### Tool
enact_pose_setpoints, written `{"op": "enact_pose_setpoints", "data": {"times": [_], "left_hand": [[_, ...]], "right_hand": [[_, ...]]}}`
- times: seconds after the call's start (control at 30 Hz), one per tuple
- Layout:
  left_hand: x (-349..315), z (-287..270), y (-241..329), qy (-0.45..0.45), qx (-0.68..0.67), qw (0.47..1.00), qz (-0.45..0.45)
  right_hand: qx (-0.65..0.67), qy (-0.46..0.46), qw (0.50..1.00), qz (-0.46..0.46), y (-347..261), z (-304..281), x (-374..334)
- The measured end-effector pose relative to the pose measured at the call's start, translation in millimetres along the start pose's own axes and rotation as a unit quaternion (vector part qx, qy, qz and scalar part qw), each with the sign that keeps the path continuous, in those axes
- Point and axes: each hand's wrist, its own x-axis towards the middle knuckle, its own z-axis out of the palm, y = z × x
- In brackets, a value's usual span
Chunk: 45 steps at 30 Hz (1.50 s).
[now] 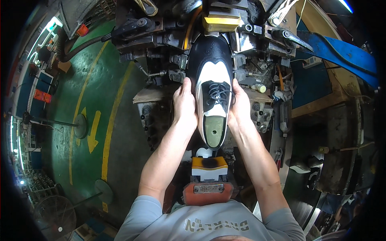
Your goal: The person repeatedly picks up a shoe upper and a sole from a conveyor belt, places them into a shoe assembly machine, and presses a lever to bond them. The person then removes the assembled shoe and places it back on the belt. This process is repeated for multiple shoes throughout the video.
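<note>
Evidently both hands clamp the black-and-white shoe [213, 100] from either side: left hand [184, 100] and right hand [241, 105], each grip pressed on it, steadying its toe inside the machine [169, 44].

Shoe [212, 86]: black-and-white leather look, toe cap glossy, white panels smooth with a soft sheen, laces [219, 91] dark woven cord. Machine [169, 44] around it: dark bare metal, greasy and dull, with a yellow block [221, 23] of matt plastic look. Floor [96, 100]: green painted concrete, scuffed, worn yellow lines. Blue strap [341, 52] smooth, slightly shiny. Grey shirt [209, 225] matt cloth.
</note>
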Motion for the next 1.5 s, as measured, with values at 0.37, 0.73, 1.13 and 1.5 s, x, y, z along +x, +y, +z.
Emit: {"op": "enact_pose_setpoints", "data": {"times": [0.37, 0.73, 1.13, 1.5], "left_hand": [[1.7, -16.7, -16.0, 0.018, -0.043, 0.998, 0.033], [6.0, -21.9, -21.2, 0.025, -0.017, 0.999, 0.031], [-45.0, -41.2, -43.8, 0.002, 0.171, 0.981, 0.090], [-24.3, -125.9, -13.2, 0.107, 0.394, 0.863, 0.298]], "right_hand": [[-0.011, 0.043, 0.998, -0.032, 6.6, -10.7, -4.3], [-0.105, -0.013, 0.994, -0.041, 10.7, -21.3, 2.8], [-0.128, -0.024, 0.991, 0.007, 16.4, 11.0, -29.5], [-0.126, -0.098, 0.984, 0.075, -6.8, 0.9, -43.6]]}}
